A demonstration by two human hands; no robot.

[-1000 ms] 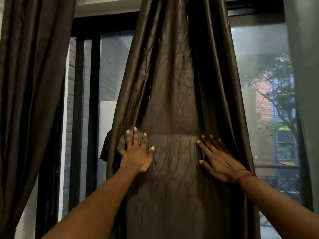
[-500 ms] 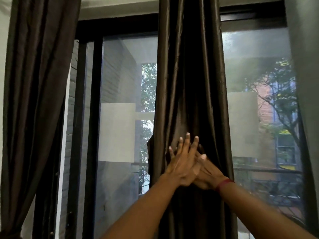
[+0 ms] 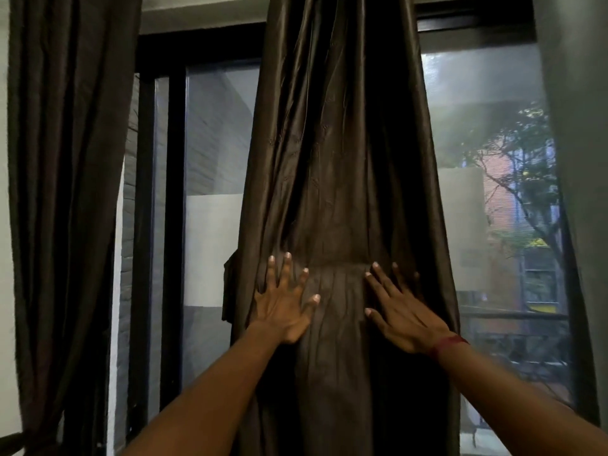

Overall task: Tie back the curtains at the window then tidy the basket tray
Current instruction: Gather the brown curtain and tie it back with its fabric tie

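Plainly the fingers [image 3: 287,273] of the left hand [image 3: 283,312] and right hand [image 3: 403,319] lie straight and spread, pressed flat on the middle curtain [image 3: 335,159] and gripping nothing, likely to gather its folds for tying. It hangs bunched before the window [image 3: 487,153], which shows on either side; the basket tray is out of view.

Middle curtain [image 3: 329,159]: top and hem cut by frame edges. Window [image 3: 217,143] pane behind it hidden.
Left curtain [image 3: 65,159]: top cut off. Dark band [image 3: 13,442] at lower left corner only partly in frame.
Left grip [image 3: 283,307], right grip [image 3: 404,320]: palms face cloth, unseen. Right grip's outer fingers dim in dark fold.
Forearms run out bottom edge.
Tree [image 3: 513,153] outside hazy through glass.
Grey strip [image 3: 572,126] at right edge: curtain or wall, cannot tell.
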